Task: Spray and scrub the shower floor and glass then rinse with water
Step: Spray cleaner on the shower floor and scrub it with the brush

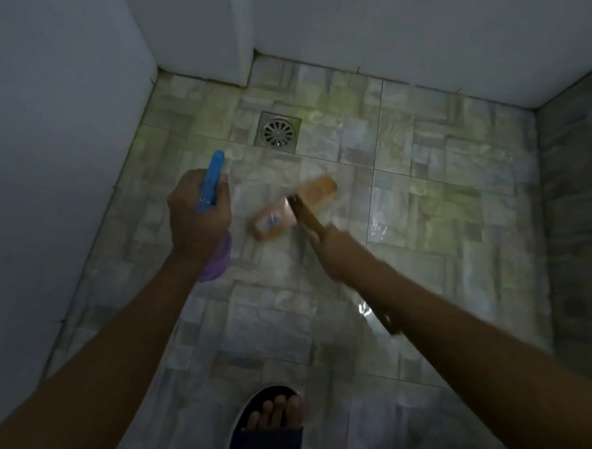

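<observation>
The spray bottle point(215, 208) in my left hand point(198, 219) has a bright blue nozzle and a purple body. My brush point(295, 207) is orange-tan with a brown handle. The floor point(422, 183) is mottled grey-green stone-pattern tile, the walls point(60, 133) plain pale grey, my sandal point(265, 442) dark navy.

The scene is viewed from a single head-worn camera, aimed steeply downward and forward from standing height. The tiled floor point(423, 190) is seen from above, filling the middle of the frame, with its far edge met by white walls point(380, 31) at the top and left. Both forearms are seen reaching in from the bottom corners, and a sandalled foot point(269, 428) is caught at the bottom edge. The wide angle bends the frame's borders. No second view is given.
</observation>
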`<state>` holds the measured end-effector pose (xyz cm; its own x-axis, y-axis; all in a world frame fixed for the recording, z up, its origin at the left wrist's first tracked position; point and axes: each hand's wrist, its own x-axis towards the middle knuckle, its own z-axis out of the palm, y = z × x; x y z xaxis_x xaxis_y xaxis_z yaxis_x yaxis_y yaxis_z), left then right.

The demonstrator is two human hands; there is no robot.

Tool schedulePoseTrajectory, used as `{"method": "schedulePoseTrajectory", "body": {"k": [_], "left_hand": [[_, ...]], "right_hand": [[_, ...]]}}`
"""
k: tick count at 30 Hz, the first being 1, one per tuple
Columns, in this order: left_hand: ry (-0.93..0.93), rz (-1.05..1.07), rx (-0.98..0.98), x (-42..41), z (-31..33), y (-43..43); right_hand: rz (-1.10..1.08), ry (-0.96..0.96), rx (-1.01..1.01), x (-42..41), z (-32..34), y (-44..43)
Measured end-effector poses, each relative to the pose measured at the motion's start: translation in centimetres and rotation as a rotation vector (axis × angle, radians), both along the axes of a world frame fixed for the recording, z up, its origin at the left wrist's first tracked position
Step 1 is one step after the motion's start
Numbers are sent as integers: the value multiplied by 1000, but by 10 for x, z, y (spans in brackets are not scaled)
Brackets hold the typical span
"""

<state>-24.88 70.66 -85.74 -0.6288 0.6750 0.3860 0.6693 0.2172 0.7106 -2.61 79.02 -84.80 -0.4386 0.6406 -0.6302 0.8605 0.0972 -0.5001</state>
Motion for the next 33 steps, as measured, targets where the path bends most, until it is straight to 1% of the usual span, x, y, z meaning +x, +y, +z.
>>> {"method": "schedulePoseTrajectory", "body": {"k": [2,4,8,9,11,14,15,17,19,21,23,28,33], "left_hand": [[9,-11,-5,0,-1,0],[2,-17,-7,1,-1,-1],[-30,-9,19,6,2,-6],[-27,-7,23,7,2,-8],[3,-15,12,10,2,-9],[3,-51,-27,19,5,-2],[10,-67,-39,22,7,-1],[40,-109,-61,31,8,0],[77,-140,-96,44,5,1],[135,-160,-157,58,3,2],[161,-200,-199,80,1,6],[48,-368,-295,129,3,29],[-108,-498,-327,183,12,59]], "right_hand": [[12,-90,13,44,-1,-24],[-14,-127,49,57,-4,-11],[-262,-27,57,12,-3,56],[-282,7,67,-5,-1,71],[-258,44,81,-33,3,83],[-145,70,42,-39,2,45],[-86,52,43,-29,-2,23],[-69,-1,20,12,-11,-11],[-163,-73,24,62,-13,-24],[-289,-149,71,109,-8,-17],[-401,-194,64,149,6,-8],[-444,-277,-11,193,22,-5],[-523,-217,20,207,16,-13]]}}
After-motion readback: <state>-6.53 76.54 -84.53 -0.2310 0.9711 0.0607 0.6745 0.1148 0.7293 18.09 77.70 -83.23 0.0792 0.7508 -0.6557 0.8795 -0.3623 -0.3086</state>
